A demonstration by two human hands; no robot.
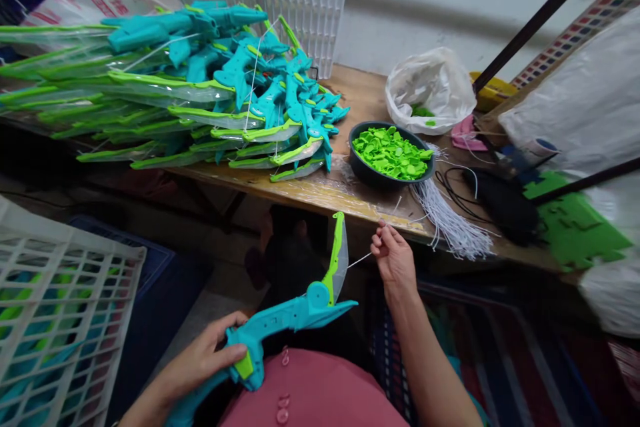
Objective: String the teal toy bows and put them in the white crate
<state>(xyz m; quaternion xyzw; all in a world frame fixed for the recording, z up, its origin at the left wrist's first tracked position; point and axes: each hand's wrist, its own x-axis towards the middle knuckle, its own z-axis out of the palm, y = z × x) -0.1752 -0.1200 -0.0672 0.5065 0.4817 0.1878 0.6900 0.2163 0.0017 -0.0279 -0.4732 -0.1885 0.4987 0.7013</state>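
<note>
My left hand point(213, 350) is wrapped round a toy bow point(285, 317) of teal plastic, near its lime-green trigger piece, and the bow lies across my lap. A lime-green limb point(339, 253) with a clear film stands up from its far end. My right hand point(393, 250) pinches a thin white string point(360, 260), which runs taut from the limb to my fingertips. Part of the bow's near end is hidden by my left hand and forearm.
Many similar bows point(240, 87) are piled on the wooden table point(345, 197). A dark bowl point(373, 177) holds green plastic pieces beside a bundle of white strings point(453, 220). A white plastic bag point(433, 90) stands behind it. Left is a white crate point(75, 240) with teal and green parts.
</note>
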